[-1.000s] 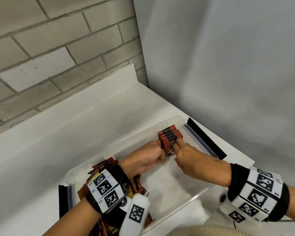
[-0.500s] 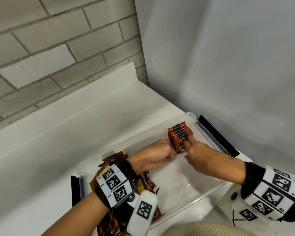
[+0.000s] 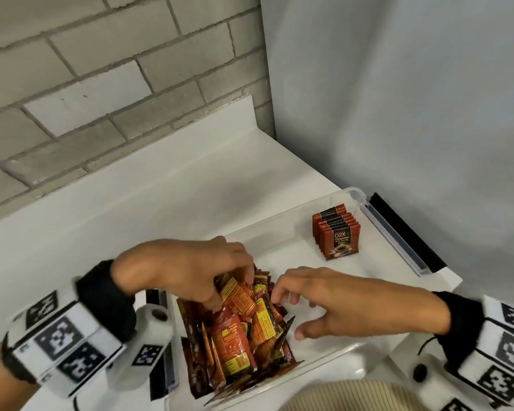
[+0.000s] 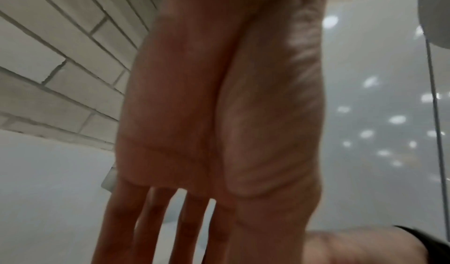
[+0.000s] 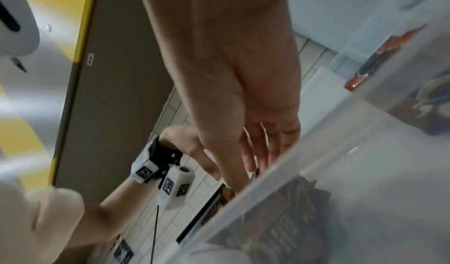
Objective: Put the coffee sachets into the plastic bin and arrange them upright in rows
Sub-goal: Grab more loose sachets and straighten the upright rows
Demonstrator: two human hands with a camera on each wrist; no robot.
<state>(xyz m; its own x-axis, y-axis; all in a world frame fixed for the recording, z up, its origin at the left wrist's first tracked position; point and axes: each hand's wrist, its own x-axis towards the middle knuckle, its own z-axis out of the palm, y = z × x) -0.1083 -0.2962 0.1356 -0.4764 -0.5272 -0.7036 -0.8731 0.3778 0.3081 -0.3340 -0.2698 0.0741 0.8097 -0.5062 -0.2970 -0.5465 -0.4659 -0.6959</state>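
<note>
Left hand (image 3: 187, 271): fingers curled into the loose sachets (image 3: 244, 330), gripping some.
Right hand (image 3: 333, 307): fingers spread, empty, just beside the pile.
Bin (image 3: 282, 218): upright sachet row (image 3: 336, 232) at far end.

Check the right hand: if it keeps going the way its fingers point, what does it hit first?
Probably the loose sachet pile: the right hand points its spread fingers at it, empty. Whether they already touch is unclear.

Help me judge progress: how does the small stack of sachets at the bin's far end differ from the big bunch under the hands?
The far stack stands upright, faces aligned; the near pile lies jumbled. The stack is small and untouched; the pile is larger, with the left hand on it. Both sit inside the plastic bin.
</note>
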